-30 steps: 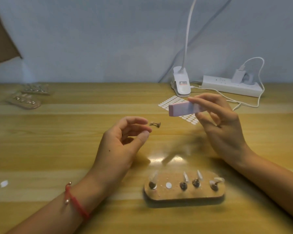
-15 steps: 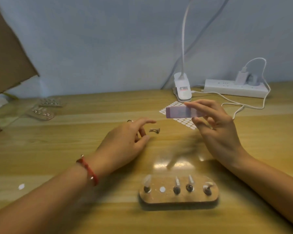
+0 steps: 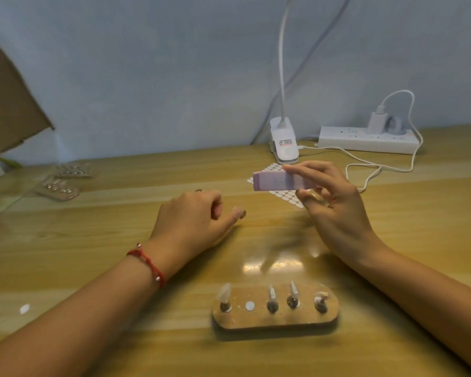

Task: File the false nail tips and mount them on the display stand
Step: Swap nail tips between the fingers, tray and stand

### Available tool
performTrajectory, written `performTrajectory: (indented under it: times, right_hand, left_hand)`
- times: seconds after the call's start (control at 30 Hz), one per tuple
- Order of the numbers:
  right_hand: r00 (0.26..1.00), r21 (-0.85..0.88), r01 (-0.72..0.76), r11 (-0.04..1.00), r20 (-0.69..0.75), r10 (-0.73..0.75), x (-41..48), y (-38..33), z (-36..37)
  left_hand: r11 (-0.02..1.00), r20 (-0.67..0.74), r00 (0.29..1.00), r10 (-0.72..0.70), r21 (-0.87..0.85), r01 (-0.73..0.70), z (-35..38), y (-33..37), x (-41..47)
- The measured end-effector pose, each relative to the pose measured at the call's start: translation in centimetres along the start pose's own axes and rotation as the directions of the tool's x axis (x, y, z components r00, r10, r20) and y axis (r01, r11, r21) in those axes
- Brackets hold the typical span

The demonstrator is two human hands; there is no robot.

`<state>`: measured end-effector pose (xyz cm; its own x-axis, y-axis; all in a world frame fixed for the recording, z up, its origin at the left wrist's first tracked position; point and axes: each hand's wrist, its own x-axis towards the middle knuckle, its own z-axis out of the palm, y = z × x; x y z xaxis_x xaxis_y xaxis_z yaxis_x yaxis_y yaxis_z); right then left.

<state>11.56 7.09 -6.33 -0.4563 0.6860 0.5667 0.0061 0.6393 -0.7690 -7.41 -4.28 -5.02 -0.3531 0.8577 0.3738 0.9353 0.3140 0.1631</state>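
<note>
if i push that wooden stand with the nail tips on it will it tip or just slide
Probably slides: the stand is a low, wide oval lying flat on the smooth table, so tipping looks unlikely. The nail tips stand thin and upright on small pegs, so a bump could well knock them loose.

It looked like a small nail-craft workspace, perhaps at home: a wooden desk [image 3: 392, 240] against a plain wall [image 3: 147, 77], with a clip lamp [image 3: 284, 142], a power strip [image 3: 365, 140], a stand [image 3: 275, 319] holding nail tips [image 3: 225, 293], a sheet [image 3: 286, 195] of adhesive dots, and clear trays [image 3: 63, 189].
</note>
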Motion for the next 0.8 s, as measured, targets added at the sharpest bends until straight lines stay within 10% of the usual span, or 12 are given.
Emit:
performTrajectory:
  times: [0.2, 0.6, 0.8]
  right_hand:
    - [1.0, 0.003, -0.009, 1.0, -0.007, 0.009, -0.1, -0.2, -0.1]
    - [0.998, -0.03, 0.04, 0.999, 0.054, -0.039, -0.2, -0.4, -0.1]
    - [0.92, -0.091, 0.348, 0.933, 0.227, -0.321, -1.8, -1.7, 1.4]
  left_hand:
    - [0.984, 0.112, 0.988, -0.104, 0.155, 0.086, 1.1, 1.9, 2.5]
    - [0.752, -0.016, 0.998, -0.059, -0.659, 0.033, 0.2, -0.9, -3.6]
    - [0.692, -0.078, 0.997, -0.005, -0.72, -0.053, -0.5, 0.0, -4.2]
